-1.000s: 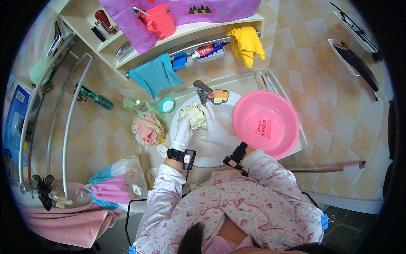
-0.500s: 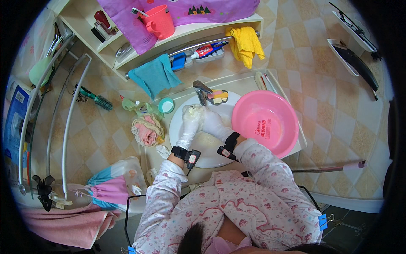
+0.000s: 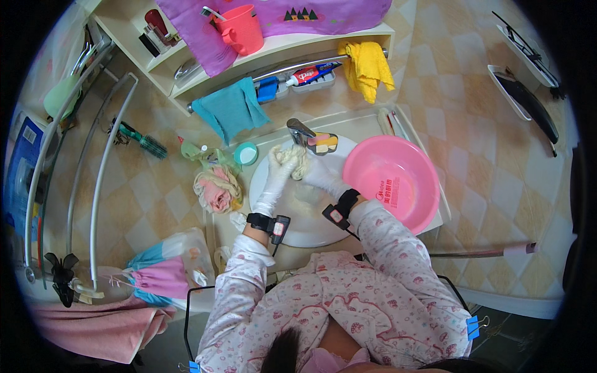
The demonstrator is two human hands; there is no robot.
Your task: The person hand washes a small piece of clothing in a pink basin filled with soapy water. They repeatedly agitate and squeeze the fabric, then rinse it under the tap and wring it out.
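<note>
Both my hands wear white gloves and meet just below the chrome faucet (image 3: 300,129). My left hand (image 3: 277,169) grips one side of a bunched cream-white cloth (image 3: 297,163). From the other side my right hand (image 3: 320,174) holds the same cloth, its fingers partly hidden by the folds. Beneath them is the white sink (image 3: 267,233), with some cloudy water in its bowl. A soap dish (image 3: 324,144) with yellow and pink pieces sits beside the faucet.
A pink basin (image 3: 398,180) stands right of the sink. To the left are a crumpled pink-and-cream cloth (image 3: 219,189), a round teal-rimmed container (image 3: 245,153) and a green plastic bag (image 3: 217,158). A teal cloth (image 3: 229,110) and a yellow cloth (image 3: 368,69) hang from the rail above.
My hands have moved slightly apart, and more of the cream-white cloth shows between them. The whole view has shifted a little.
</note>
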